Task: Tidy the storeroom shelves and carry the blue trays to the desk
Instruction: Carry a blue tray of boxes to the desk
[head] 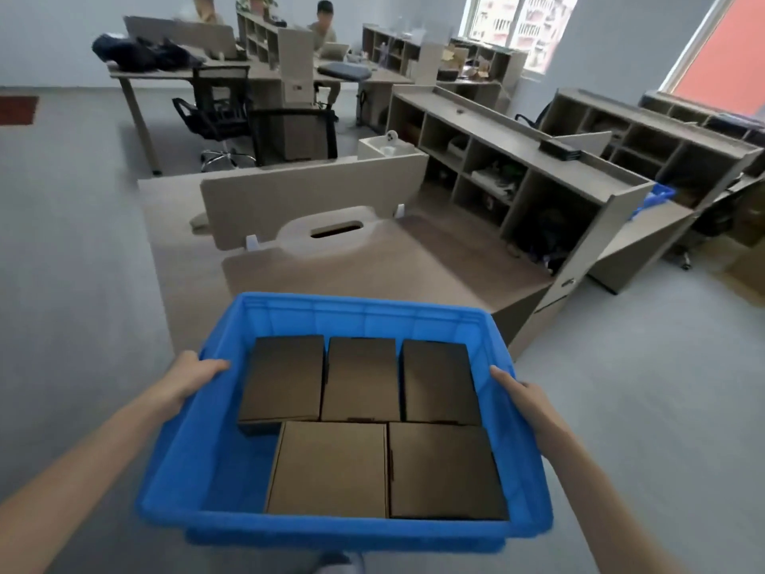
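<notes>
I carry a blue plastic tray in front of me, above the floor. Several brown cardboard boxes lie flat inside it, in two rows. My left hand grips the tray's left rim, thumb over the edge. My right hand grips the right rim the same way. Just beyond the tray's far edge is a beige desk with a grey divider panel and a cable slot.
A low shelf unit with open cubbies runs along the desk's right side; another blue tray shows behind it. Office chairs, further desks and two seated people are at the back. Grey floor lies left and right.
</notes>
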Tool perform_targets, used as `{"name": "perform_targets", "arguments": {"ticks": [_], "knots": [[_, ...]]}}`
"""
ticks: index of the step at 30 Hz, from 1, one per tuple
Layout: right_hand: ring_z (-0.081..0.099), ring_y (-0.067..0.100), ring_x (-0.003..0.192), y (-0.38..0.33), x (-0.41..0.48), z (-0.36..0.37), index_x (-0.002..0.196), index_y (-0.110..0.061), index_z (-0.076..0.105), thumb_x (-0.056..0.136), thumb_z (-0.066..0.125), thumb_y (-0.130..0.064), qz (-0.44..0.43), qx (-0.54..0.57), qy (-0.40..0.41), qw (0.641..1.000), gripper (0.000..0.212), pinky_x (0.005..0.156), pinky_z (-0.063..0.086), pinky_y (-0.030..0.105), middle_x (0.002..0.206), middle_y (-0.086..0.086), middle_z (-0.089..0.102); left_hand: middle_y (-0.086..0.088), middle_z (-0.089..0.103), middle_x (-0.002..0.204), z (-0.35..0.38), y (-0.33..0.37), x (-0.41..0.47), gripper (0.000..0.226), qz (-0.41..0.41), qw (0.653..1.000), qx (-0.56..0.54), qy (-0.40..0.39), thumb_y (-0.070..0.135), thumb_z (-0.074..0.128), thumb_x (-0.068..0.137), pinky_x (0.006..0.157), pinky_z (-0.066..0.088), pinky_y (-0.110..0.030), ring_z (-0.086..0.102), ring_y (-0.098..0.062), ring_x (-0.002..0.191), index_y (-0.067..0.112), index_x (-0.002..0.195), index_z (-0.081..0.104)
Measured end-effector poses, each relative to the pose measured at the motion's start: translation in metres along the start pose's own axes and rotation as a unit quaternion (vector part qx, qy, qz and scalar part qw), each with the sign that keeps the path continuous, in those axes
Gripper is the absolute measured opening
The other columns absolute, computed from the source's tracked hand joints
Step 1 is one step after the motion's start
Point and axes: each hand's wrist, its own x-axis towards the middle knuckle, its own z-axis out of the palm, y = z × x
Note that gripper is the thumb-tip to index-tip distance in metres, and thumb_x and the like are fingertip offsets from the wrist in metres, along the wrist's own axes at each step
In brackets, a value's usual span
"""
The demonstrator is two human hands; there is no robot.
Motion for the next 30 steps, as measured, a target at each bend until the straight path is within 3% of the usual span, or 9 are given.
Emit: {"name": "perform_targets", "arguments": {"ticks": [4, 11, 15, 18, 24, 27, 30], "knots": [[0.068, 0.031, 0.100, -0.066, 0.091, -0.040, 0.121, -0.008, 0.059, 0.072, 0.067, -0.073, -0.001, -0.038, 0.009, 0.999, 0.082, 0.094, 0.055, 0.049, 0.113, 0.014, 0.067, -0.030, 0.067, 0.103, 0.073, 0.068, 0.059, 0.039, -0.019, 1.000, -0.020, 0.005, 0.016, 0.069, 0.089, 0.077, 0.055, -0.048, 0.067, -0.041, 0.085, -0.010, 0.116, 0.056], [0.061, 0.042, 0.114, -0.159, 0.263, -0.108, 0.127, 0.006, 0.055, 0.077, 0.066, -0.068, -0.034, -0.055, 0.018, 0.998, 0.090, 0.101, 0.048, 0.054, 0.128, 0.027, 0.059, -0.031, 0.068, 0.105, 0.180, 0.188, 0.154, 0.035, -0.025, 0.999, -0.032, 0.030, 0.016, 0.068, 0.089, 0.086, 0.055, -0.053, 0.067, -0.045, 0.095, -0.008, 0.113, 0.060], [0.065, 0.040, 0.106, -0.201, 0.390, -0.136, 0.117, 0.003, 0.062, 0.079, 0.066, -0.066, -0.055, -0.076, -0.020, 0.995, 0.079, 0.094, 0.053, 0.050, 0.116, 0.026, 0.066, -0.028, 0.068, 0.101, 0.248, 0.236, 0.208, 0.035, -0.047, 0.996, -0.034, 0.061, 0.022, 0.068, 0.089, 0.083, 0.055, -0.051, 0.067, -0.042, 0.090, -0.004, 0.110, 0.059], [0.070, 0.032, 0.091, -0.234, 0.491, -0.150, 0.102, -0.005, 0.065, 0.079, 0.065, -0.067, -0.068, -0.093, -0.054, 0.992, 0.066, 0.078, 0.056, 0.042, 0.097, 0.015, 0.072, -0.026, 0.069, 0.099, 0.304, 0.265, 0.243, 0.035, -0.071, 0.992, -0.047, 0.096, 0.025, 0.068, 0.088, 0.082, 0.056, -0.051, 0.067, -0.041, 0.088, -0.002, 0.110, 0.060], [0.049, 0.017, 0.061, -0.303, 0.669, -0.176, 0.072, -0.012, 0.057, 0.081, 0.065, -0.065, -0.140, -0.150, -0.099, 0.974, 0.053, 0.059, 0.037, 0.033, 0.067, 0.006, 0.049, -0.020, 0.067, 0.103, 0.412, 0.326, 0.291, 0.041, -0.143, 0.973, -0.063, 0.170, 0.029, 0.068, 0.089, 0.080, 0.054, -0.044, 0.066, -0.036, 0.089, 0.002, 0.117, 0.057], [0.053, 0.012, 0.062, -0.328, 0.729, -0.171, 0.076, -0.019, 0.061, 0.086, 0.062, -0.059, -0.143, -0.163, -0.117, 0.969, 0.042, 0.062, 0.040, 0.032, 0.070, -0.001, 0.056, -0.019, 0.067, 0.108, 0.446, 0.349, 0.318, 0.040, -0.161, 0.968, -0.064, 0.184, 0.030, 0.065, 0.091, 0.086, 0.054, -0.047, 0.065, -0.037, 0.095, 0.003, 0.120, 0.058], [0.051, 0.018, 0.058, -0.337, 0.777, -0.160, 0.073, -0.015, 0.053, 0.091, 0.058, -0.055, -0.147, -0.179, -0.132, 0.964, 0.044, 0.058, 0.035, 0.032, 0.066, 0.004, 0.050, -0.017, 0.065, 0.111, 0.467, 0.368, 0.346, 0.042, -0.172, 0.964, -0.050, 0.198, 0.033, 0.062, 0.094, 0.085, 0.053, -0.047, 0.064, -0.035, 0.096, 0.005, 0.123, 0.055]]}}
